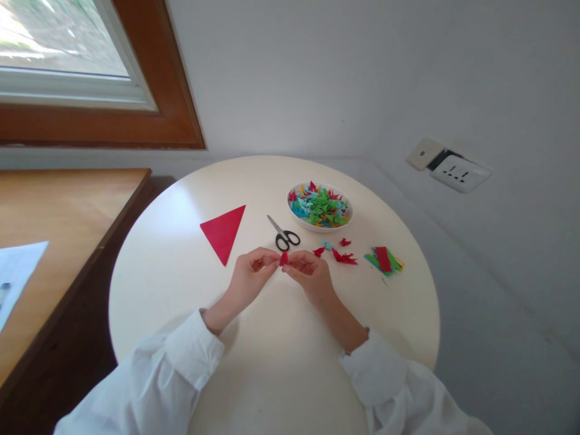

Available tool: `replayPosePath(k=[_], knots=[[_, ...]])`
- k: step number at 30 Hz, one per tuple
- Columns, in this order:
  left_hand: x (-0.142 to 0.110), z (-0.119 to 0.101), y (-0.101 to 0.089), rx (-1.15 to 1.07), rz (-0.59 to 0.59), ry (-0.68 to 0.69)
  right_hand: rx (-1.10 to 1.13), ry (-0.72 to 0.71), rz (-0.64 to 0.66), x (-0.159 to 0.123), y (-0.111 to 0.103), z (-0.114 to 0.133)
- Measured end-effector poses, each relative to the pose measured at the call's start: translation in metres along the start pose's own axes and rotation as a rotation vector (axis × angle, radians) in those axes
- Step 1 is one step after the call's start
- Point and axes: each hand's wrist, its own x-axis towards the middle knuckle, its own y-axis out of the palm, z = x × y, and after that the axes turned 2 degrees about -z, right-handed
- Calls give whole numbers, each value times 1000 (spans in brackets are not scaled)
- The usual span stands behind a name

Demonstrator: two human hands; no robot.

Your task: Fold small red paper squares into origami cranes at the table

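Observation:
Between my fingertips is a small folded piece of red paper (284,259), held above the table. My left hand (254,269) pinches it from the left, and my right hand (312,273) pinches it from the right. Its exact shape is too small to make out. Just beyond my hands lie scissors (285,235) with black handles, blades pointing away. Close to my right hand are several small folded paper cranes, among them a red one (344,258) and a light blue one (327,244). A larger red paper triangle (224,232) lies flat to the left.
A white bowl (320,228) full of small colourful folded cranes stands toward the back of the round white table (281,362). Coloured paper strips (384,260) are piled at the right. A wooden desk (72,199) stands at the left; a wall socket (460,173) is at the right.

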Motion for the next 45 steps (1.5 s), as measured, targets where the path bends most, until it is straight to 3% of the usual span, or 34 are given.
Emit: replayPosePath(k=[9,33,41,45], knots=[[-1,-5,2,-103,46,-111,-38,14,-31,0,-1,0],[-1,-1,4,-80,-7,-66,-103,-52,-44,-4,3,-3],[1,-1,3,-108,7,-103,-155,-84,-38,-5,4,2],[3,1,-1,-168,77,-139,-118,-62,17,-6,2,5]])
